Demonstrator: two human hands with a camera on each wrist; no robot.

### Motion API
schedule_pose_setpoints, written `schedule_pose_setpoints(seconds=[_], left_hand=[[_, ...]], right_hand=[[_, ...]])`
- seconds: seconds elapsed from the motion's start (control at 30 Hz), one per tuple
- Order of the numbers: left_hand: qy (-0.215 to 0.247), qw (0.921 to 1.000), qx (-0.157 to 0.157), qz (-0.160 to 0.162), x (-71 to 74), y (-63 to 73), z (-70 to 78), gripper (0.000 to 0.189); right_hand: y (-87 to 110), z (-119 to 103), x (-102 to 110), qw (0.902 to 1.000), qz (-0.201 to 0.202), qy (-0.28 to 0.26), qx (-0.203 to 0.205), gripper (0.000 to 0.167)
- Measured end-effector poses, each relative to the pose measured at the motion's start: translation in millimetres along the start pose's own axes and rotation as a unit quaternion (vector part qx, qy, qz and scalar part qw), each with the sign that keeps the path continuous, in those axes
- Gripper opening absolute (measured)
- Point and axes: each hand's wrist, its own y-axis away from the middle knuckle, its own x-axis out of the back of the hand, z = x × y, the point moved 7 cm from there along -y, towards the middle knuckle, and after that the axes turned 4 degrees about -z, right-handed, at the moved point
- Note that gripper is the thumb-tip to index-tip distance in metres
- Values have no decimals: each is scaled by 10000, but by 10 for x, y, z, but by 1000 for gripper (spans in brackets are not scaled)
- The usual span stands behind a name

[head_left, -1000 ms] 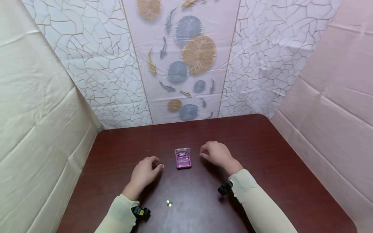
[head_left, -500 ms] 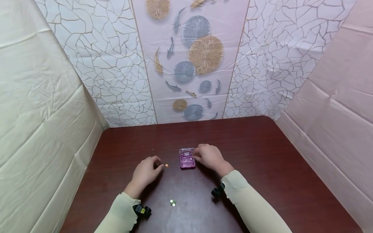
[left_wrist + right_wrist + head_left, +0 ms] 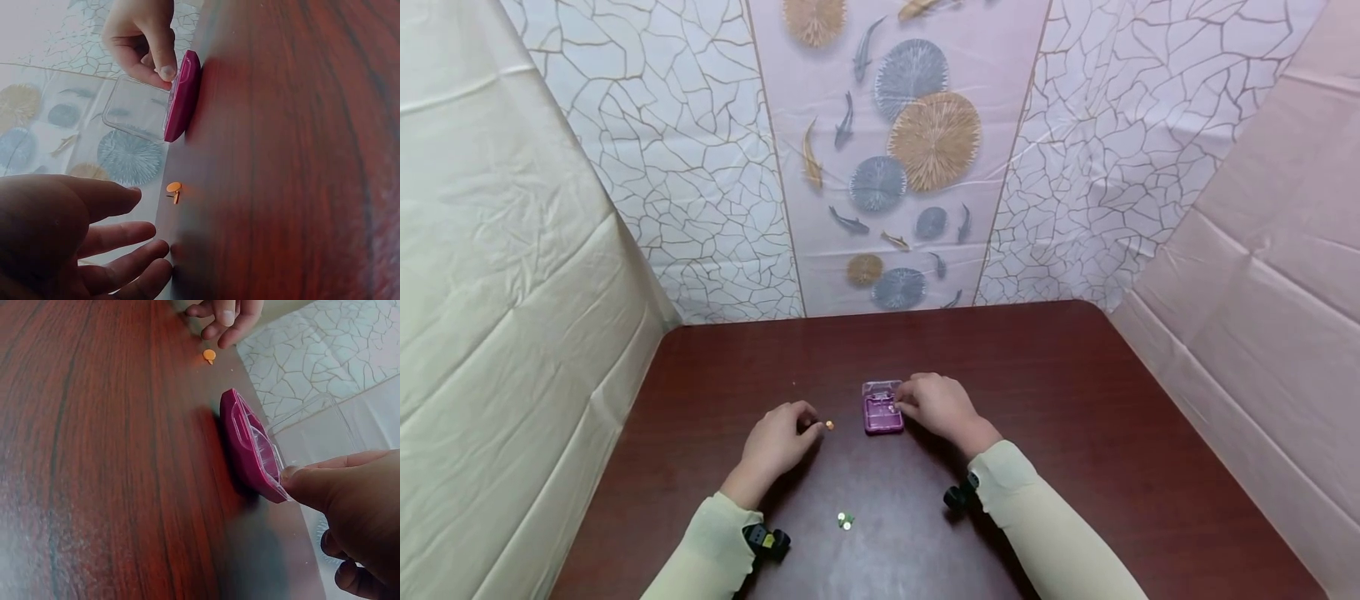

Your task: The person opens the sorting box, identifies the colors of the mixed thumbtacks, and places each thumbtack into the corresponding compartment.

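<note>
A purple pill-box-like case [image 3: 882,421] with a clear lid [image 3: 134,109] raised stands on the table. My right hand [image 3: 938,404] is at its right side, thumb [image 3: 297,478] and index finger touching at the inner rim. Whether they pinch something inside is hidden. A tiny white spot [image 3: 891,408] shows in the case by these fingertips. My left hand [image 3: 780,437] is to the left of the case, fingers loosely bent and apart, holding nothing. Just beyond its fingertips lies a small orange piece [image 3: 174,189], a round disc with a narrow part beside it.
Small green and whitish pieces [image 3: 846,522] lie nearer the front of the dark red-brown table [image 3: 1037,375]. Patterned cloth [image 3: 910,150] hangs behind the table's far edge. Pale cloth walls [image 3: 512,333] stand at both sides.
My right hand has moved left, from apart to the case's right rim, and stays there over the last half second. My left hand keeps its pose by the orange piece.
</note>
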Motion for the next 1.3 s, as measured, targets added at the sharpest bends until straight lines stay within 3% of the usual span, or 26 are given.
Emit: schedule_pose_setpoints(seconds=[0.7,1.0,1.3], left_hand=[[-106,9997,-147,-192,-49,-85,-11,14],[-200,9982,-441,-353,-100,-200,107,11],[-257,9983,-351,-398,-173,-267,150,14]], right_hand=[[412,632,223,9940,-210,-363,-1010,11],[512,612,278,9939,-63,-481,-993,9],[564,570,301,9941,63,-540,-936,9]])
